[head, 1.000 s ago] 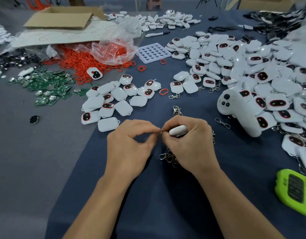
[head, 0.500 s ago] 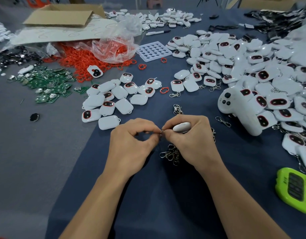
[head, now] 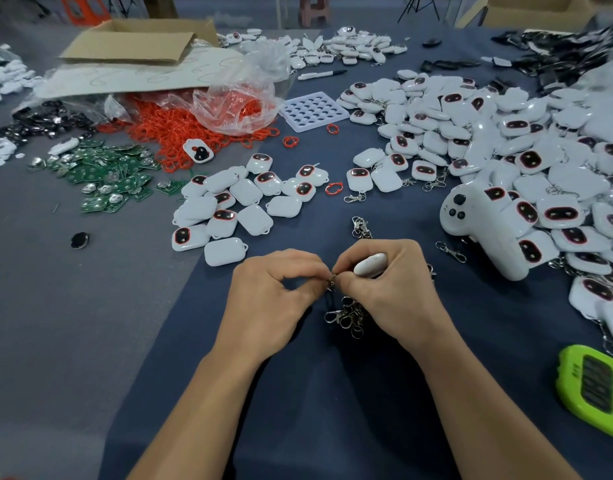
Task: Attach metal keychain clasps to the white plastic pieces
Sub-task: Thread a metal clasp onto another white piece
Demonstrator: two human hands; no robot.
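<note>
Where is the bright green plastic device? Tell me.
Head view: the bright green plastic device lies at the right edge, on the blue cloth, right of the right forearm.

Two hands meet near the middle: the left hand [head: 274,299] pinches one metal clasp [head: 332,278], the right hand [head: 391,292] holds one white plastic piece [head: 370,264]. One green timer [head: 592,386] lies near right, one white controller [head: 478,223] right, and one holed tray [head: 313,110], one marker pen [head: 320,74] and one cardboard box [head: 135,43] far. The heaped white pieces [head: 506,133], red rings [head: 173,123] and loose clasps [head: 350,313] are past counting.
</note>
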